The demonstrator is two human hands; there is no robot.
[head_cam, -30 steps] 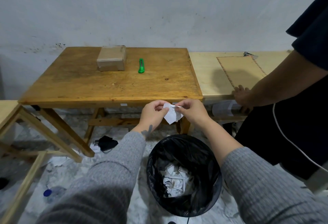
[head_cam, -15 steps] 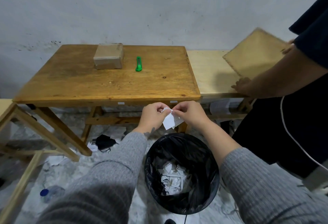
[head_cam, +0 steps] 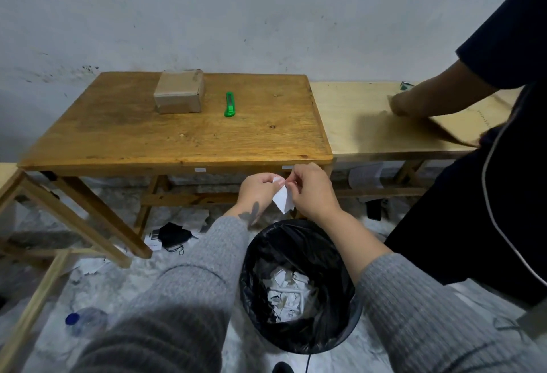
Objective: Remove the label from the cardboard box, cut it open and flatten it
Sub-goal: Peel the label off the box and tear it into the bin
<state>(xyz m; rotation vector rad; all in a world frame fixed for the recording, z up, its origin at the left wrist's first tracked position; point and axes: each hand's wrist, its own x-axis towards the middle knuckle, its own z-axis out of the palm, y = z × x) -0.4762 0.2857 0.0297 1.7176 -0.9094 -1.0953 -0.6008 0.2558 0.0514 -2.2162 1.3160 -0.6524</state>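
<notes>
A small white piece of label hangs between my left hand and my right hand, both pinching its top edge. They hover in front of the table's near edge, above a black-lined bin that holds several torn white scraps. The closed brown cardboard box sits at the back left of the wooden table. A green utility knife lies just right of the box.
A person in dark clothes stands at the right, one hand on a flat cardboard sheet on a paler table. A black mask, papers and a plastic bottle litter the floor. A wooden frame stands at left.
My hands have shifted slightly and still pinch the label piece, which now hangs narrower. The person at right lifted the cardboard sheet and has laid it flat on the pale table again.
</notes>
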